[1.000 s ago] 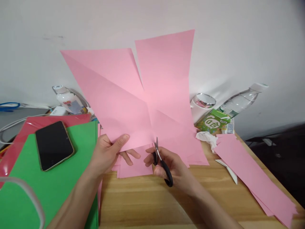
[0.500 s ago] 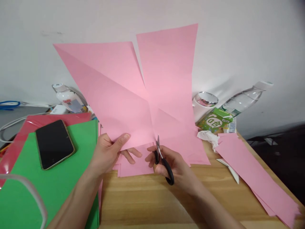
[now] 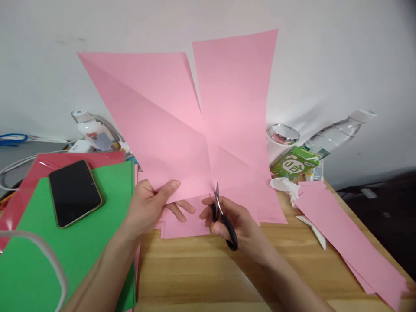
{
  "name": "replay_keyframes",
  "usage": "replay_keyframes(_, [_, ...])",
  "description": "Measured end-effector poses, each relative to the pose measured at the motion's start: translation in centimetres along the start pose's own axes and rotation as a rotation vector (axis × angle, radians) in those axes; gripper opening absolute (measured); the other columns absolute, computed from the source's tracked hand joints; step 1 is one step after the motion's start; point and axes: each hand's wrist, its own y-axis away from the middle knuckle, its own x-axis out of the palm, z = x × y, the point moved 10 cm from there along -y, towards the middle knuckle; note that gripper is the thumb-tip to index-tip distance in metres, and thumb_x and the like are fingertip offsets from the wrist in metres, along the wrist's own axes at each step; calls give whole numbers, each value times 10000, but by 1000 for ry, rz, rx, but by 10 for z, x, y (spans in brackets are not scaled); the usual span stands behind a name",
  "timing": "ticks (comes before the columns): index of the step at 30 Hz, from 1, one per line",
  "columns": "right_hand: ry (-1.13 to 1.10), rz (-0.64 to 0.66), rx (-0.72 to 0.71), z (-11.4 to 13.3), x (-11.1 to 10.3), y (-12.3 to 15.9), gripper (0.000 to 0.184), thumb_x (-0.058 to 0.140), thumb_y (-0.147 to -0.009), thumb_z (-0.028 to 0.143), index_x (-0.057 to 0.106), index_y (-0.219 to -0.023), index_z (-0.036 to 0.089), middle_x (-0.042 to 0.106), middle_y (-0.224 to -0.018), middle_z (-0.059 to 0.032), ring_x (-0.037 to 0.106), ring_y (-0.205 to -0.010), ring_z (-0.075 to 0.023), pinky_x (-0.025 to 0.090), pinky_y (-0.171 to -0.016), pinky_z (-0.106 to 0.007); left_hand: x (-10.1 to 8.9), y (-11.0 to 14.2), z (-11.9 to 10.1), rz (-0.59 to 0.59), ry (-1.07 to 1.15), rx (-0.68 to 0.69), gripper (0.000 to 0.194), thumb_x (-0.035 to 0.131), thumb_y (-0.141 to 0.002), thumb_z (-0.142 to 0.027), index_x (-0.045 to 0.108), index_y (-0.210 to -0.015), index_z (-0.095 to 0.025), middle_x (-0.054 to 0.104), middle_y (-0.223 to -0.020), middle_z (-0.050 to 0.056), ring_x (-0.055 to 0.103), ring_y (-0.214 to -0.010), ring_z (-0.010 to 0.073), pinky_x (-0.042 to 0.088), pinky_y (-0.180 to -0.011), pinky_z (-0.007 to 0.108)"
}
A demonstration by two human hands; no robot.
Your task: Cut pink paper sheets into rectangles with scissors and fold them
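A large pink paper sheet (image 3: 182, 125) stands upright in front of me, creased and slit from the top down toward its middle. My left hand (image 3: 147, 208) pinches its lower left edge, thumb on the front. My right hand (image 3: 237, 225) grips black-handled scissors (image 3: 222, 216), whose blades point up into the sheet's bottom edge near the middle. More pink paper (image 3: 185, 223) lies flat on the wooden table (image 3: 201, 273) under both hands.
A black phone (image 3: 74, 193) lies on green card (image 3: 65, 242) over red card (image 3: 45, 162) at left. Long pink strips (image 3: 344, 240) lie at right. Behind stand a white bottle (image 3: 92, 130), a white cup (image 3: 281, 141), a green carton (image 3: 294, 164), a water bottle (image 3: 338, 132).
The pink sheet has shifted slightly right and up, and its top slit looks a little wider. The scissors sit a touch farther right at the bottom edge.
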Motion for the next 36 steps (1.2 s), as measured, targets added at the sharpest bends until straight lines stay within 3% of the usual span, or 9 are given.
replay_keyframes(15, [20,-4,17,-4,-1,0,365,682,-739,365,549,-1044,214,576,-868,-26,551,-745,-127,434,-678,-263,-2,0,-1,-11,-15,23,171,627,-732,-290,622,-737,-119,629,-475,12,603,-366,186,496,-314,250])
replay_keyframes(25, [8,-5,0,-3,-2,0,396,678,-732,419,549,-1041,207,568,-854,-26,531,-716,-117,435,-658,-254,-1,0,0,11,-11,37,197,631,-746,-292,628,-739,-95,653,-520,40,632,-418,196,502,-320,245])
replay_keyframes(36, [56,-32,-10,-2,-3,-1,366,657,-747,424,540,-1012,200,558,-776,-17,532,-701,-139,433,-666,-294,1,1,-2,15,-21,18,202,630,-752,-305,621,-729,-105,682,-568,56,632,-423,194,487,-321,239])
